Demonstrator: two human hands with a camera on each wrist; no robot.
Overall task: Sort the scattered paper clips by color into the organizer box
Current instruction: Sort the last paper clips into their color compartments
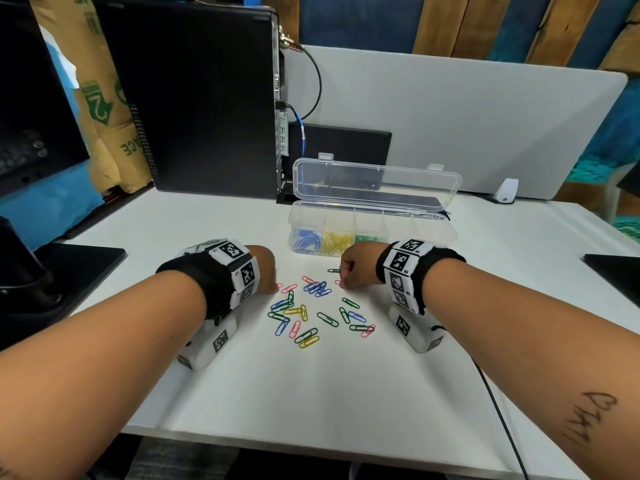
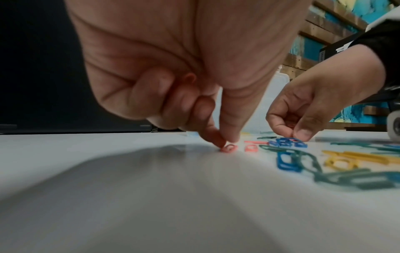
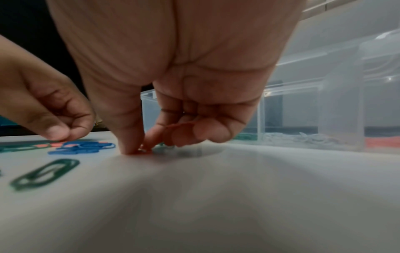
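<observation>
The clear organizer box (image 1: pixel 433 233) stands open at the back of the white table, with blue, yellow and green clips in its left compartments. Scattered paper clips (image 1: pixel 317 288) of several colours lie between my hands. My left hand (image 2: pixel 227 143) pinches the end of a pink paper clip (image 2: pixel 228 148) lying on the table, thumb and forefinger tips together. My right hand (image 3: pixel 140 149) presses thumb and forefinger onto a pink clip at the table. Its curled fingers (image 3: pixel 207 130) hold something pink against the palm. In the head view, the left hand (image 1: pixel 275 287) and right hand (image 1: pixel 343 284) flank the pile.
A black computer tower (image 1: pixel 194 98) and a grey divider panel (image 1: pixel 450 116) stand behind the box. Dark flat objects lie at the left (image 1: pixel 69 271) and right (image 1: pixel 616 271) table edges. A black cable (image 1: pixel 498 410) trails off my right wrist over the front edge.
</observation>
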